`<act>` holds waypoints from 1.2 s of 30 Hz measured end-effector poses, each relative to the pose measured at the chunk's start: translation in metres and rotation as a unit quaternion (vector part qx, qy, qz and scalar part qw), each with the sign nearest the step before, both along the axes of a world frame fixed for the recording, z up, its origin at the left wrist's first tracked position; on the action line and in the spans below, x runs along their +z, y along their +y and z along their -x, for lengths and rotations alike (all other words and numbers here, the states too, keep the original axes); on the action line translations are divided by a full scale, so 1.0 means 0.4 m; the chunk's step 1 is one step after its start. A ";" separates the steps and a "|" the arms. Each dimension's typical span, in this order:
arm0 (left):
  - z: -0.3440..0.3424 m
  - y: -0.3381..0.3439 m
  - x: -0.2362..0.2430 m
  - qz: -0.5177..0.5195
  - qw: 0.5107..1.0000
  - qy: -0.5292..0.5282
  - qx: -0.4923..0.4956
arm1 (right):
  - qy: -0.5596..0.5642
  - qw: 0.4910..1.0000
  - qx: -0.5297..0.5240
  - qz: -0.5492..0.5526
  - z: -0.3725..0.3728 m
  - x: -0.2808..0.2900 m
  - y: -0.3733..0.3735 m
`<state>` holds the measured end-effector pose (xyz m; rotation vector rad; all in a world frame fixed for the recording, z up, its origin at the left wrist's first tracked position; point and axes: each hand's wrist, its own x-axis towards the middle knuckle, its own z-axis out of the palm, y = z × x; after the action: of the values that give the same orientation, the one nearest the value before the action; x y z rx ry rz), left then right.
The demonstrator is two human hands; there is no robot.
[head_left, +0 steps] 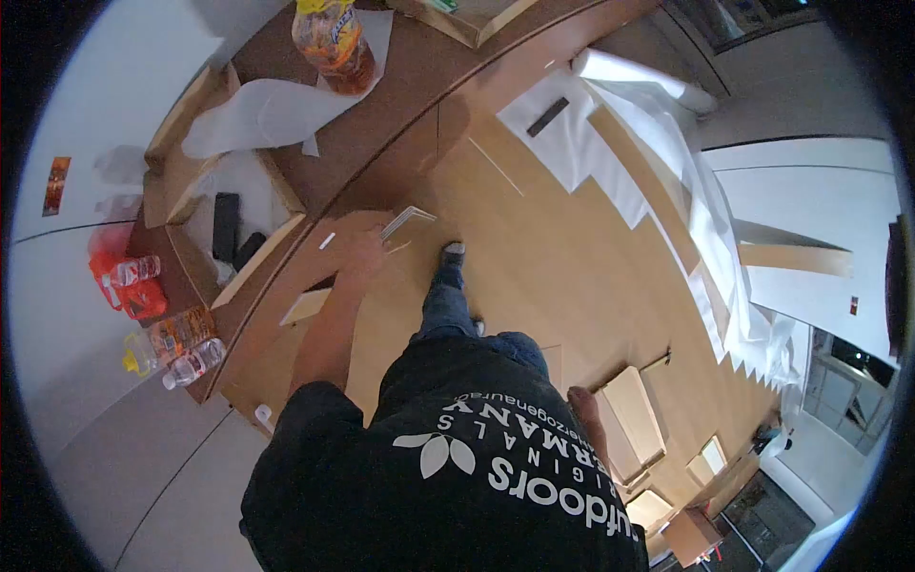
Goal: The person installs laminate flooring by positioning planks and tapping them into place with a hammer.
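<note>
My left hand [364, 250] reaches forward beside the front of a brown cabinet, its fingers closed and a little blurred. From its fingertips sticks out a thin, bent white strip [410, 214], with a faint shadow below it. My right hand [583, 404] hangs low beside my body, partly hidden by the black shirt. Its fingers do not show clearly, so whether it holds anything cannot be made out. The nearest thing to it is a shallow wooden tray-like piece [635, 419] on the brown floor.
On the brown cabinet top [272, 57] stand a drink bottle [334, 48] and an open cardboard box [257, 257] with black pieces. More bottles [181, 334] lie at the left end. White sheeting [705, 257] runs along the right, with a dark bar [548, 117] on it.
</note>
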<state>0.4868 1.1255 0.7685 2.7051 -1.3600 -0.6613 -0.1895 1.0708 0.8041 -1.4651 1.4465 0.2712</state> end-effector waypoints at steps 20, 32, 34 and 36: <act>-0.056 -0.167 0.104 0.044 0.964 -0.255 -0.058 | -0.034 0.998 -0.036 0.047 -0.248 0.006 -0.539; 0.039 -0.207 0.118 -0.007 0.958 -0.285 -0.005 | -0.044 0.999 -0.026 0.010 -0.158 -0.017 -0.585; 0.028 -0.207 0.109 -0.016 0.963 -0.268 0.007 | -0.020 0.999 -0.020 0.021 -0.119 -0.027 -0.575; 0.009 -0.200 0.111 -0.003 0.963 -0.269 0.003 | -0.030 0.999 0.002 0.032 -0.096 -0.020 -0.555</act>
<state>0.4832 1.0454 0.8131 3.0184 -1.4281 0.0944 -0.1509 0.8489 0.7962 -1.5157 1.4154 0.1817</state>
